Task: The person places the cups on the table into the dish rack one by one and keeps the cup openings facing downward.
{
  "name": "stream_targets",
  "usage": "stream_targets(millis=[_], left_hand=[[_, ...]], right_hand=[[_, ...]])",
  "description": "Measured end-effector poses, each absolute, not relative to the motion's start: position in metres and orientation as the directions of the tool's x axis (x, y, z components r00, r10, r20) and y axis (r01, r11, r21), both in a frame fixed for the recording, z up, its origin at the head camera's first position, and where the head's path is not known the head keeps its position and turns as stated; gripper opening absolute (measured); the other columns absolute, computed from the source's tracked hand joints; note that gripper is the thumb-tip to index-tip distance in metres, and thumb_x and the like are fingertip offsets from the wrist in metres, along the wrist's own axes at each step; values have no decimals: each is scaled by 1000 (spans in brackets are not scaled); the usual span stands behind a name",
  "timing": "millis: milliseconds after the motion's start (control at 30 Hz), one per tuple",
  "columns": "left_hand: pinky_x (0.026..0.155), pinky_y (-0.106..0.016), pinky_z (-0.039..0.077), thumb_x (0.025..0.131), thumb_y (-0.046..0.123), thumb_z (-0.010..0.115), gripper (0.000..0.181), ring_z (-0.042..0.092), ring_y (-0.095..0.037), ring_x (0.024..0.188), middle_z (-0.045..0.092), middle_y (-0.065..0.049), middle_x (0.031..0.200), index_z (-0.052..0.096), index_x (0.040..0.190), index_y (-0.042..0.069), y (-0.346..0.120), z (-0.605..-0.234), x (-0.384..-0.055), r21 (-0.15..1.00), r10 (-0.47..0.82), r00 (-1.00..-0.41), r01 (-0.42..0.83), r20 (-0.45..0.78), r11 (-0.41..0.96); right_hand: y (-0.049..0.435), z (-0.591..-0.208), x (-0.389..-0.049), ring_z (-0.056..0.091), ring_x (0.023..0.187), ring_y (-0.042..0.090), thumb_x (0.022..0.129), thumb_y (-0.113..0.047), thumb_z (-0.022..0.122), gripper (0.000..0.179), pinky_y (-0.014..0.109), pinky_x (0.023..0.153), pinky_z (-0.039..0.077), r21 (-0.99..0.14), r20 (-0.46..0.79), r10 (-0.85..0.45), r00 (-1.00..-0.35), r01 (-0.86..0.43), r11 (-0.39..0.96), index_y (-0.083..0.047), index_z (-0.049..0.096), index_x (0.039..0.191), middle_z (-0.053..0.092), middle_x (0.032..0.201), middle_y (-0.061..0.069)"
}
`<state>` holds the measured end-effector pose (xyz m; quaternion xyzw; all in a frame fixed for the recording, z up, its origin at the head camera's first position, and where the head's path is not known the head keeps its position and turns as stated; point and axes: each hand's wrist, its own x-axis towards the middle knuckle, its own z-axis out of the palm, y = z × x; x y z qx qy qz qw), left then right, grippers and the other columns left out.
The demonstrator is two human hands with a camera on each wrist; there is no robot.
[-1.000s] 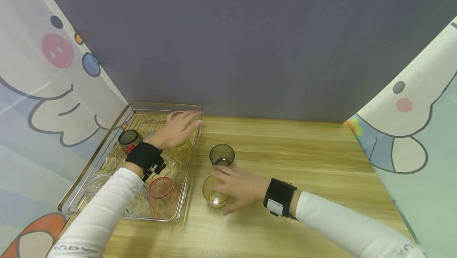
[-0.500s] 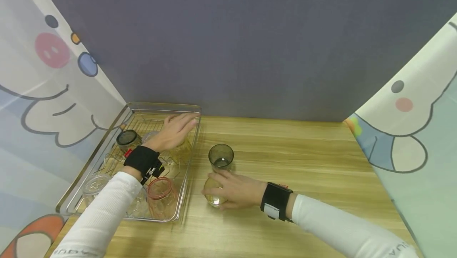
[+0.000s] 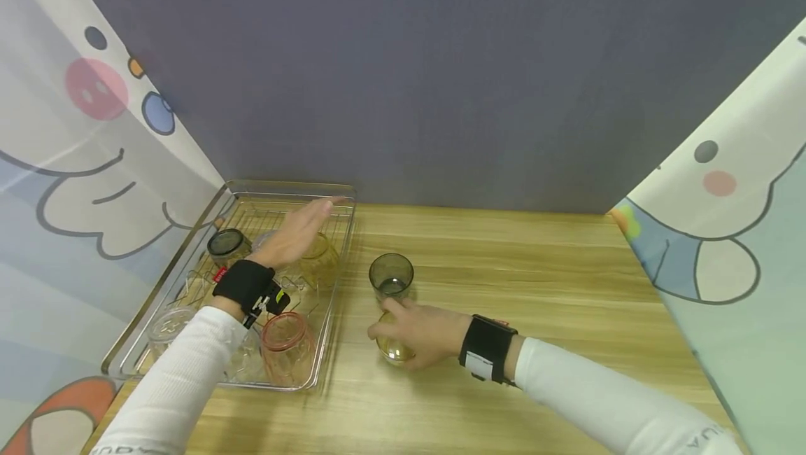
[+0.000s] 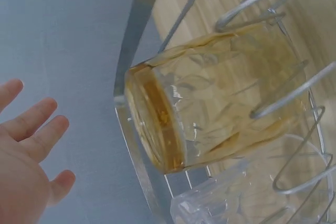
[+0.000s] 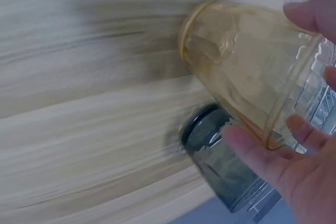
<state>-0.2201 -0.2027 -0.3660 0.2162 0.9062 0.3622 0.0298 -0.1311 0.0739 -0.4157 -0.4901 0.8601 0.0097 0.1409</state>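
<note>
My right hand (image 3: 428, 332) spans the rim of a yellow glass (image 5: 236, 61), thumb on one side and fingers on the other. The glass is mouth up at the table; I cannot tell whether its base is lifted. Just behind it stands a dark grey glass (image 3: 392, 274), also mouth up, close to my fingers in the right wrist view. Over the wire rack (image 3: 327, 322), my left hand (image 3: 291, 232) hovers with fingers extended, holding nothing. Nearest to it is an amber glass (image 4: 226, 98), upside down in the rack, apart from the fingers in the left wrist view.
Other upturned glasses share the rack: a dark one (image 3: 229, 245), a pink-rimmed one (image 3: 286, 346) and several clear ones, partly hidden by my left arm. A metal tray rim (image 3: 151, 304) surrounds them. A grey wall (image 3: 441, 91) closes the back of the wooden table (image 3: 535, 280).
My right fingers have closed around the yellow glass, which has shifted slightly right. My left hand has drawn back a little toward the left, uncovering more of the amber glass.
</note>
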Motion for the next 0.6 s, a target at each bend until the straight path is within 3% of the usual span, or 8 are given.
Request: stream_targets(millis=[100,200,600], left_hand=[[120,-63,18,108,48,14,61,22,-39,150,26,-14,163,26,157,13,-205,-365,-219,727,417,-903,352,99,590],[121,-62,15,108,47,13,60,18,-38,152,23,-13,164,24,158,15,-208,-366,-219,755,413,-906,333,90,565],[120,-65,11,107,51,9,64,16,-41,152,22,-15,164,22,158,16,-222,-369,-224,801,375,-923,290,90,524]], right_hand=[[77,-414,-131,51,122,22,80,-34,81,73,13,72,50,-131,-290,-818,-497,-826,549,-38,43,142,37,138,1],[78,-416,-131,51,119,22,78,-33,83,74,12,68,48,-137,-293,-814,-501,-820,555,-39,44,141,38,136,0],[80,-429,-134,52,113,16,76,-35,83,76,18,76,52,-194,-292,-812,-506,-800,568,-34,44,141,45,129,1]])
